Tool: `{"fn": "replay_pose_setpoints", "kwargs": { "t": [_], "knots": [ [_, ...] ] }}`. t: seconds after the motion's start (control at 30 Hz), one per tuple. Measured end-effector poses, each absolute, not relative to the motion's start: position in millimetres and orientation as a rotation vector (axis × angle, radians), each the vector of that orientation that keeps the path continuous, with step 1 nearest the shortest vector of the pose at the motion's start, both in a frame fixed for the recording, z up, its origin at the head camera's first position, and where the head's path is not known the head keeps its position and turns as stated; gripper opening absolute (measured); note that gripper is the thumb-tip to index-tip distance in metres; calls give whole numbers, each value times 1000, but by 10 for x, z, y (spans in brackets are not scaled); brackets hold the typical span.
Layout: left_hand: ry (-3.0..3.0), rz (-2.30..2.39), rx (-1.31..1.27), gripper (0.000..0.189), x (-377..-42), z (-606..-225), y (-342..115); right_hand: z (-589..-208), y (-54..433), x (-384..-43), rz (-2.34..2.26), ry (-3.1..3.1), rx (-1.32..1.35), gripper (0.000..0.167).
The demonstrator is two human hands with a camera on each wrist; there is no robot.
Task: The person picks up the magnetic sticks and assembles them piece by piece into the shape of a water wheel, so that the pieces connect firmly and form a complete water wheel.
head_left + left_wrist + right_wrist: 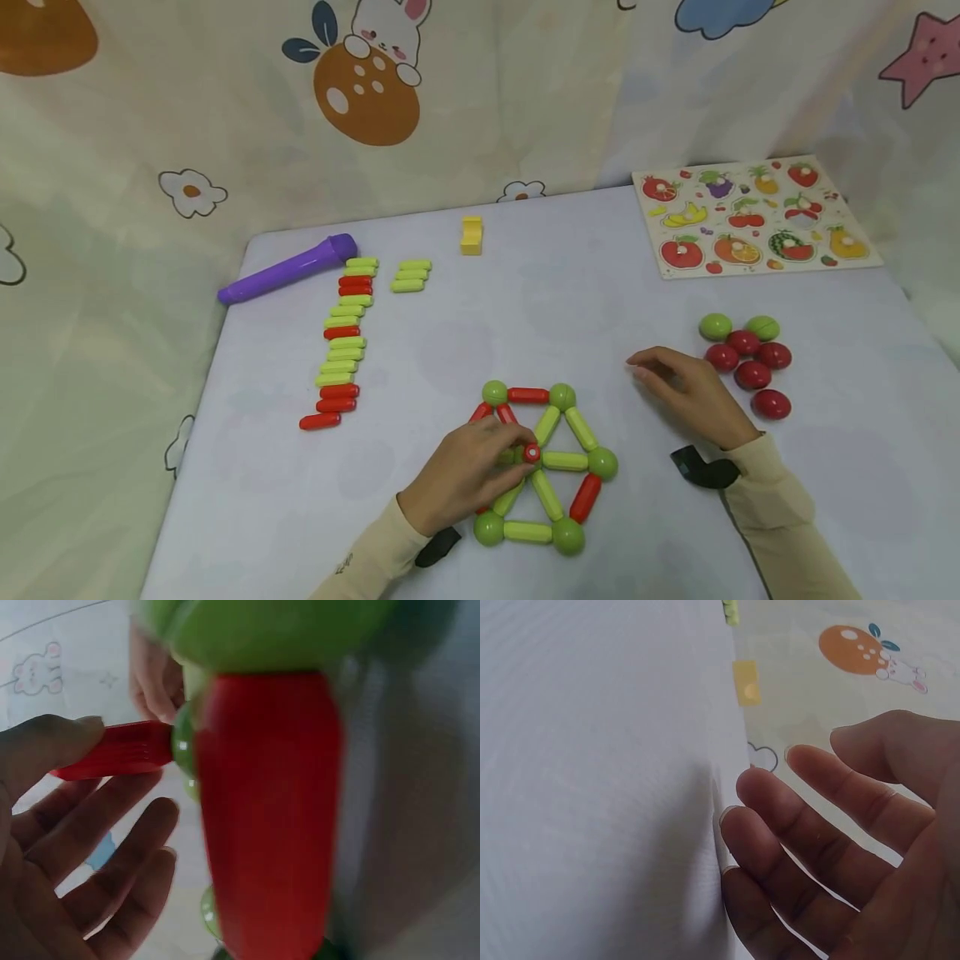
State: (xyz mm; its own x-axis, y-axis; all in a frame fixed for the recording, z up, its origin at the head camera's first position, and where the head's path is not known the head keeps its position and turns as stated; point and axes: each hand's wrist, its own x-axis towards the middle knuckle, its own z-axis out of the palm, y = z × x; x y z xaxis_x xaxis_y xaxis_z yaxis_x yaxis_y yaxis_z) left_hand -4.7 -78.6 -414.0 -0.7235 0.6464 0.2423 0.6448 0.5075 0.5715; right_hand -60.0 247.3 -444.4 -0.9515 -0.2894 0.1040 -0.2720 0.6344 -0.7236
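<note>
My left hand (461,475) pinches a red rod (532,452) between thumb and fingers, over the centre of a flat six-sided frame (566,461) of green balls and red and light-green rods. In the left wrist view, the held rod (124,750) meets a green ball (184,739) at its end; whether it is attached I cannot tell. Part of the frame's left side lies hidden under this hand. My right hand (693,396) holds nothing, its fingers loosely bent beside several red balls (752,375) and two green balls (716,326).
A long column of red and light-green rods (344,354) lies at left, with three light-green rods (411,276) nearby. Behind them is a purple microphone-shaped toy (288,271). A yellow block (472,237) and a fruit puzzle board (753,218) sit toward the back edge.
</note>
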Motion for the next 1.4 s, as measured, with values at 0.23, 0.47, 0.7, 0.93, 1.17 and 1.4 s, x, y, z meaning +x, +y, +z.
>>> {"fn": "replay_pose_setpoints", "kwargs": {
  "t": [0.23, 0.47, 0.7, 0.93, 1.17, 1.4],
  "knots": [
    [2725, 1059, 1153, 22, -23, -4172, -799, -4415, 2457, -582, -1206, 2833, -448, 21],
    [2694, 1080, 1166, 31, -17, -4188, -844, -4178, 2630, -519, -1113, 3148, -353, 22],
    [2784, 1146, 1020, 34, -85, -4103, -1172, -4139, 2831, -455, -1275, 3187, -173, 23],
    [3294, 744, 427, 30, -144, -4124, -2105, -4223, 2795, -424, -1335, 3141, -170, 22],
    [3256, 615, -23, 29, 5, -4261, -2590, -4253, 2681, -422, -1250, 3121, -229, 20],
    [3276, 635, -68, 31, 39, -4294, -2616, -4159, 2772, -292, -1083, 3309, -159, 21]
  ]
}}
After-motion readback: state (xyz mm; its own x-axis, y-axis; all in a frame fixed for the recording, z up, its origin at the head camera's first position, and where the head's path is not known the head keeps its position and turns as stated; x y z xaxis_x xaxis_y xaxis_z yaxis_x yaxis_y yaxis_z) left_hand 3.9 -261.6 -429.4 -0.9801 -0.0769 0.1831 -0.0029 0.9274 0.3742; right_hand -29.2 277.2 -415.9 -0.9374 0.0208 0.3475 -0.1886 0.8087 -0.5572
